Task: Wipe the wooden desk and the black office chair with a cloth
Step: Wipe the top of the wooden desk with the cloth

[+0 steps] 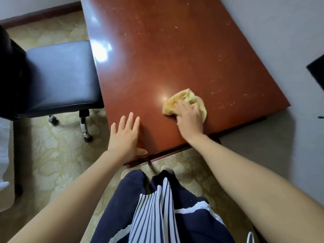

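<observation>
Head view looks down on a reddish-brown wooden desk (175, 55) whose glossy top shows pale specks and scratches and two bright reflections. Near the desk's front edge, the right hand (188, 118) lies on top of a crumpled yellow cloth (182, 99), palm down, fingers bent over the fabric and gripping it against the wood; part of the cloth sticks out beyond the fingertips, toward the far side of the desk. To its left, well apart from the cloth, the left hand (125, 135) rests flat at the desk's near left corner, fingers straight and slightly spread, holding nothing, with the thumb lying along the front edge. Both forearms are bare. Left of the desk stands the black office chair (59, 76), its padded seat close beside the desk's left side; its chrome legs with black castors stand on a beige patterned carpet (52, 155). Below the hands, the person's dark blue trousers (121, 204) and a blue-and-white striped garment (152, 216) fill the lower middle of the picture. A pale wall (280, 32) runs along the desk's right side, and a dark object (317, 71), cut off by the picture's right edge, cannot be identified.
</observation>
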Motion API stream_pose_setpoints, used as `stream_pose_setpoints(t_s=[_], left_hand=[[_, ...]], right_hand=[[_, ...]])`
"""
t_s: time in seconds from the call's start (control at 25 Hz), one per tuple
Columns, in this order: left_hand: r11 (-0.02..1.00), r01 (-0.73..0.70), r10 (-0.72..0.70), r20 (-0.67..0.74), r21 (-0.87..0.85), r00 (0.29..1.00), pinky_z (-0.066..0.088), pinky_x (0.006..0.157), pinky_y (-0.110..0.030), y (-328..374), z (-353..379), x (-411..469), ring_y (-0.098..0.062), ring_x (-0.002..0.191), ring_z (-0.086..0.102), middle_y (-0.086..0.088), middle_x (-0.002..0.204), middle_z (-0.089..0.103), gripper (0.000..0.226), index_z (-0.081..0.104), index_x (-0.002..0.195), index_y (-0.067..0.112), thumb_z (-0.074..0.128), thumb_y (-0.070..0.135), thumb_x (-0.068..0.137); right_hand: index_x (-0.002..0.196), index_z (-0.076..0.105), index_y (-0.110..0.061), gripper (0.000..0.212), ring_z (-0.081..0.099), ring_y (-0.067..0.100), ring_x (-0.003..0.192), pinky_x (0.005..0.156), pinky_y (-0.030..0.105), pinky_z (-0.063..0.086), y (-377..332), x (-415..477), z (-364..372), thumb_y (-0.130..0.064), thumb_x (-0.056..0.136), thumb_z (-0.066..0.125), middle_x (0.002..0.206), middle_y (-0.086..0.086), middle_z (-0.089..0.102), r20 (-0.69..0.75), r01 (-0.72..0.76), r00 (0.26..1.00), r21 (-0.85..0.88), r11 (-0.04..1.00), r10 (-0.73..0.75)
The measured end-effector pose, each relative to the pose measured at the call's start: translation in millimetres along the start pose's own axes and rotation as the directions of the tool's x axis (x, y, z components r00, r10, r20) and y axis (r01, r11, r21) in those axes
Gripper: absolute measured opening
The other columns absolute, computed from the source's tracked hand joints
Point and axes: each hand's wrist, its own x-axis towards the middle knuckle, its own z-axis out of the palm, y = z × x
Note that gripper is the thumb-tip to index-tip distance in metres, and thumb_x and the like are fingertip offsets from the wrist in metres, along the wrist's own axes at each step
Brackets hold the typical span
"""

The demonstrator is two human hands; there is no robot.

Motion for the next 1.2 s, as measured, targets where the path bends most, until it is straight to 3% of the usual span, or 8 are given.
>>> stream_pose_setpoints(t_s=[0.16, 0.36, 0.52, 0.72, 0.84, 0.96, 1.04, 1.2], left_hand=[[0.994, -0.109, 0.109, -0.028, 0.002, 0.994, 0.008, 0.116, -0.050, 38, -17, 17, -0.031, 0.147, -0.006, -0.008, 0.159, -0.014, 0.118, -0.009, 0.151, 0.013, 0.064, 0.065, 0.074], [0.974, -0.219, 0.218, 0.025, 0.050, 0.976, 0.007, 0.116, -0.050, 57, -29, 42, -0.030, 0.147, -0.007, -0.006, 0.159, -0.015, 0.119, -0.009, 0.151, 0.014, 0.062, 0.068, 0.074], [0.947, -0.309, 0.307, 0.043, 0.091, 0.951, 0.007, 0.116, -0.050, 59, -36, 57, -0.028, 0.147, -0.007, -0.003, 0.160, -0.014, 0.116, -0.009, 0.152, 0.016, 0.060, 0.069, 0.075], [0.915, -0.389, 0.385, 0.052, 0.107, 0.921, 0.008, 0.115, -0.051, 51, -42, 70, -0.029, 0.147, -0.006, -0.001, 0.160, -0.012, 0.113, -0.006, 0.152, 0.020, 0.060, 0.069, 0.074], [0.896, -0.436, 0.435, 0.033, 0.087, 0.900, 0.007, 0.115, -0.051, 54, -39, 75, -0.029, 0.147, -0.007, -0.001, 0.160, -0.014, 0.113, -0.005, 0.152, 0.021, 0.062, 0.067, 0.074], [0.901, -0.431, 0.430, 0.017, 0.054, 0.902, 0.007, 0.116, -0.050, 55, -34, 77, -0.029, 0.147, -0.008, -0.001, 0.159, -0.016, 0.117, -0.011, 0.151, 0.019, 0.064, 0.066, 0.074], [0.924, -0.381, 0.381, 0.012, 0.013, 0.925, 0.007, 0.116, -0.049, 56, -35, 80, -0.029, 0.147, -0.007, -0.002, 0.159, -0.016, 0.122, -0.014, 0.150, 0.016, 0.065, 0.066, 0.073], [0.952, -0.305, 0.305, -0.004, -0.006, 0.952, 0.010, 0.116, -0.050, 69, -48, 95, -0.031, 0.147, -0.006, -0.006, 0.159, -0.015, 0.127, -0.012, 0.150, 0.011, 0.066, 0.069, 0.069]], right_hand=[[0.121, 0.064, -0.014, 0.046, 0.051, 0.027, 0.091, 0.087, 0.043, 0.046, 17, -47, -17, -0.001, 0.077, 0.067, 0.129, 0.001, 0.059, 0.124, 0.333, 0.936, -0.016, 0.943, -0.329], [0.113, 0.069, -0.013, 0.053, 0.059, 0.027, 0.082, 0.076, 0.042, 0.055, 57, -76, -49, 0.003, 0.063, 0.078, 0.120, 0.003, 0.065, 0.160, 0.460, 0.882, -0.089, 0.884, -0.443], [0.116, 0.067, -0.015, 0.053, 0.058, 0.030, 0.088, 0.071, 0.044, 0.056, 78, -74, -69, 0.007, 0.068, 0.072, 0.123, 0.002, 0.063, 0.120, 0.264, 0.962, -0.181, 0.947, -0.245], [0.130, 0.057, -0.020, 0.044, 0.041, 0.027, 0.119, 0.098, 0.042, 0.042, 120, -33, -95, -0.008, 0.087, 0.059, 0.140, -0.001, 0.049, 0.001, -0.163, 0.985, -0.276, 0.947, 0.170], [0.123, 0.062, -0.014, 0.033, 0.043, 0.028, 0.116, 0.098, 0.034, 0.036, 125, -6, -95, -0.013, 0.090, 0.058, 0.132, 0.004, 0.056, -0.205, -0.413, 0.904, -0.191, 0.891, 0.375], [0.110, 0.068, -0.018, 0.022, 0.047, 0.025, 0.112, 0.092, 0.030, 0.036, 101, 25, -79, -0.022, 0.091, 0.058, 0.119, 0.003, 0.062, -0.373, -0.619, 0.740, -0.048, 0.784, 0.560], [0.105, 0.070, -0.020, 0.019, 0.046, 0.023, 0.114, 0.091, 0.026, 0.032, 77, 42, -65, -0.024, 0.092, 0.057, 0.115, 0.001, 0.062, -0.359, -0.611, 0.743, -0.021, 0.791, 0.565], [0.116, 0.067, -0.016, 0.028, 0.042, 0.026, 0.116, 0.097, 0.030, 0.030, 41, 32, -38, -0.014, 0.090, 0.057, 0.124, 0.002, 0.060, -0.162, -0.305, 0.941, -0.031, 0.952, 0.296]])
